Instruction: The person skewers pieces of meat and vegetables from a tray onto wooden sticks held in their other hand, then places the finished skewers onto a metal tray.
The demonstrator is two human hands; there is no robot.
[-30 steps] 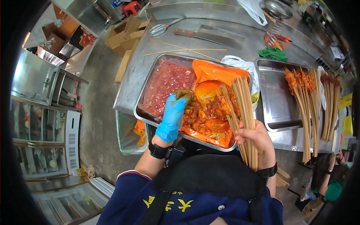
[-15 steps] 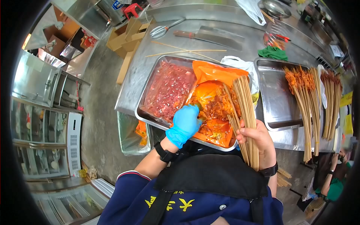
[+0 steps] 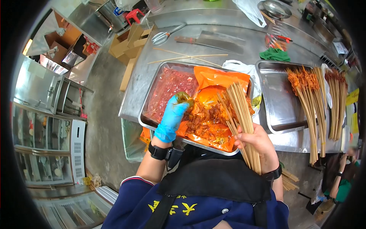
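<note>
Wooden skewers (image 3: 245, 121) slant forward-left, right hand (image 3: 262, 144) clasping them; left hand (image 3: 171, 117) hides its grip.

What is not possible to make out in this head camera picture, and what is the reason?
All in the head view:
Whether the left hand pinches anything: sauce-covered fingertips blend with the meat.
Number of sticks in the right hand: they overlap.
Full contents of the bin bag: partly under the counter.
Co-worker's task: cut by the dark rim.

1 head-worn view looks forward and down.
</note>
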